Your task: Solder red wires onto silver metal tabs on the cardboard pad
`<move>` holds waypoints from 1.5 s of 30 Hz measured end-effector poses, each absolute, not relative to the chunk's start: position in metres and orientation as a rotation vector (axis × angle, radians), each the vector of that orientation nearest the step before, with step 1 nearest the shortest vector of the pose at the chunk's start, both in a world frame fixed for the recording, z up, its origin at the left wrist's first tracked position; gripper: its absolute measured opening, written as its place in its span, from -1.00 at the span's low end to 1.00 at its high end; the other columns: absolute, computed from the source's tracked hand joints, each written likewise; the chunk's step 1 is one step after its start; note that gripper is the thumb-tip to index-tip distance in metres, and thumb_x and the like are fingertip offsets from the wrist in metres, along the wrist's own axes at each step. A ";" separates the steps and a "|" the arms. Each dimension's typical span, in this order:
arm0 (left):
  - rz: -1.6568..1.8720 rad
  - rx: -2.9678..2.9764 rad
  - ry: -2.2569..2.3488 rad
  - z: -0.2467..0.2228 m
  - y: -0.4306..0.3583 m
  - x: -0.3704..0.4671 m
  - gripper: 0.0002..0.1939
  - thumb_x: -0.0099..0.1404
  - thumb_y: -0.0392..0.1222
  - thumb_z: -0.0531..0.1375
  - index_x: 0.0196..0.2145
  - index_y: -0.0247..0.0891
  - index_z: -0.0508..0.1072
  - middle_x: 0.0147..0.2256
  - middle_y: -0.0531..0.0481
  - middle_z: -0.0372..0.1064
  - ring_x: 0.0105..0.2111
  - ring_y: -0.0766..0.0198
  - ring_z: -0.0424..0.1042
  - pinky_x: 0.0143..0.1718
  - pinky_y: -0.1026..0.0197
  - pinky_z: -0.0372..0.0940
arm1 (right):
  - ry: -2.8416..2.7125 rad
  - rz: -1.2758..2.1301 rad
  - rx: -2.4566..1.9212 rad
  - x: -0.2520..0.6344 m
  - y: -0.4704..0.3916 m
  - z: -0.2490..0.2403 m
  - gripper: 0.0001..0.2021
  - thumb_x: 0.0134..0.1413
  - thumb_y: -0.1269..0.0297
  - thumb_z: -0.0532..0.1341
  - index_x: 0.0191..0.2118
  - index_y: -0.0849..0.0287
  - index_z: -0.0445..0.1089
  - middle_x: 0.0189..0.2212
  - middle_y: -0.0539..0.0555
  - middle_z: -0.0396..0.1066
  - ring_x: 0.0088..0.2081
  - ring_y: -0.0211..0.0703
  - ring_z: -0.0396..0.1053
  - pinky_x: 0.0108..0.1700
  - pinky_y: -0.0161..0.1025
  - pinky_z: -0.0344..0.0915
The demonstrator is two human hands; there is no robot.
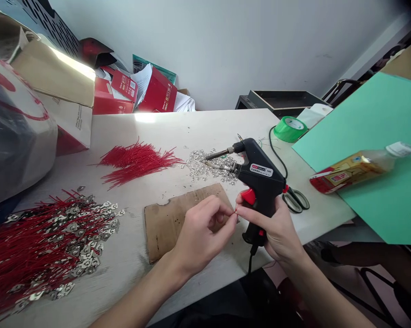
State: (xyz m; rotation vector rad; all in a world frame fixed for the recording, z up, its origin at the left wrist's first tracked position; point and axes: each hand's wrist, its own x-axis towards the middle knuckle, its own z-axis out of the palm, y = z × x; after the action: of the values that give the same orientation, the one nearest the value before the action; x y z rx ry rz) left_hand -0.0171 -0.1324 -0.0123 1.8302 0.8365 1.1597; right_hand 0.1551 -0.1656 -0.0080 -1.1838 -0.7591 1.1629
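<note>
Nearest to us, our forearms [140,291] reached in from the lower edge over the white table [205,125]. We had the fingers of our left hand [203,232] closed in a pinch on a tiny red wire end [236,212], just in front of the grip of the black soldering gun [265,159]; most of that piece was hidden, and we could not make out its form. Our right hand [282,232] was wrapped around the gun's grip, its fingertips meeting the left ones at the same red bit. We saw the gun's tip angled out above a scatter of small silvery parts [198,165]. Below our left wrist lay a piece of cardboard [167,223], partly covered by that hand. Farther left we had a big heap of red wires with metal tabs [79,241], and beyond it a bundle of plain red wires [140,159]. On our right, scissors [298,202] lay just beside the gun, with green tape [289,130] behind them and a bottle [349,171] lying on a green board [390,200].
</note>
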 end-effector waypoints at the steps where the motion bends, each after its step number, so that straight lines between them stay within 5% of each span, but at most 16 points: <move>1: 1.162 1.830 0.838 -0.012 -0.132 -0.017 -0.82 0.40 -0.34 0.25 -0.39 -0.28 0.40 -0.45 0.12 0.28 -0.48 0.47 0.22 -0.49 0.41 0.13 | -0.759 1.165 -1.181 0.155 -0.166 -0.008 -0.68 -0.12 0.33 0.64 -0.21 0.04 0.64 -0.26 -0.03 0.63 -0.23 -0.23 0.58 -0.11 -0.36 0.52; 35: 1.153 1.962 0.836 -0.016 -0.129 -0.021 -0.87 0.46 -0.30 0.30 -0.31 -0.25 0.50 -0.44 0.12 0.35 -0.50 0.43 0.24 -0.46 0.33 0.14 | -0.718 1.093 -1.195 0.155 -0.160 -0.009 -0.71 -0.11 0.31 0.62 -0.23 0.06 0.64 -0.27 -0.02 0.62 -0.21 -0.20 0.55 -0.08 -0.28 0.46; 45: 0.373 2.505 1.136 0.002 -0.093 -0.060 -0.84 0.51 -0.22 0.21 -0.28 -0.24 0.50 -0.27 0.00 0.50 -0.29 0.19 0.46 -0.37 0.20 0.13 | -0.692 1.070 -1.244 0.165 -0.150 -0.022 -0.68 -0.05 0.28 0.59 -0.15 0.09 0.59 -0.25 0.00 0.62 -0.17 -0.14 0.56 0.05 -0.15 0.46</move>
State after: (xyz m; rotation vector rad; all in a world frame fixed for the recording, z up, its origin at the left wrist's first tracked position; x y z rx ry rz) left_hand -0.0601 -0.0935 0.0023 2.5053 1.1359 0.3728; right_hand 0.1651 -0.1496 -0.0224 -1.2438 -0.6920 1.0703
